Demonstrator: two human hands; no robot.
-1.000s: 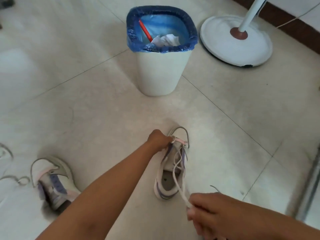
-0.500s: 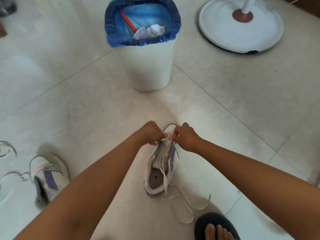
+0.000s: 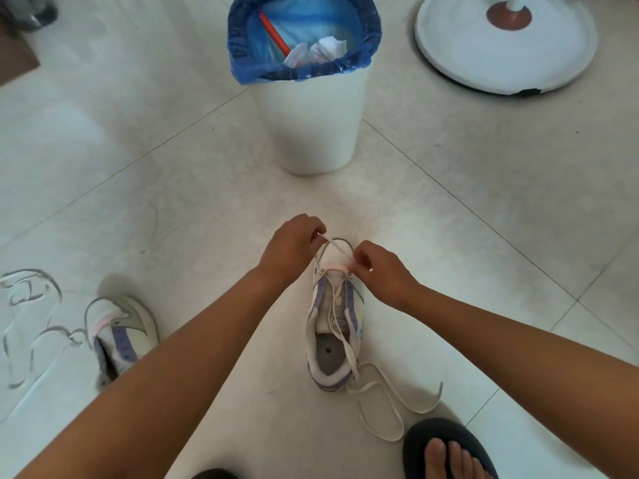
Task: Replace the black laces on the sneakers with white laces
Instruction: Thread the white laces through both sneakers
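Note:
A white sneaker with purple trim [image 3: 333, 337] stands on the floor tiles in front of me, toe pointing away. A white lace [image 3: 383, 402] runs through its lowest eyelets and trails in loops over the floor by the heel. My left hand [image 3: 294, 248] pinches a stretch of the lace above the toe. My right hand [image 3: 378, 271] pinches the lace at the right eyelet row, close to the left hand. A second sneaker [image 3: 119, 335] lies at the left without a lace.
A white bin with a blue liner [image 3: 307, 81] stands beyond the shoe. A round white fan base [image 3: 505, 46] sits at the top right. Loose dark laces [image 3: 24, 305] lie on the floor at the far left. My foot in a dark slipper [image 3: 449, 454] is at the bottom right.
One second ago my right hand pulled the lace back near the heel. It has come forward to the toe end beside my left hand, and the lace tail dropped to the floor.

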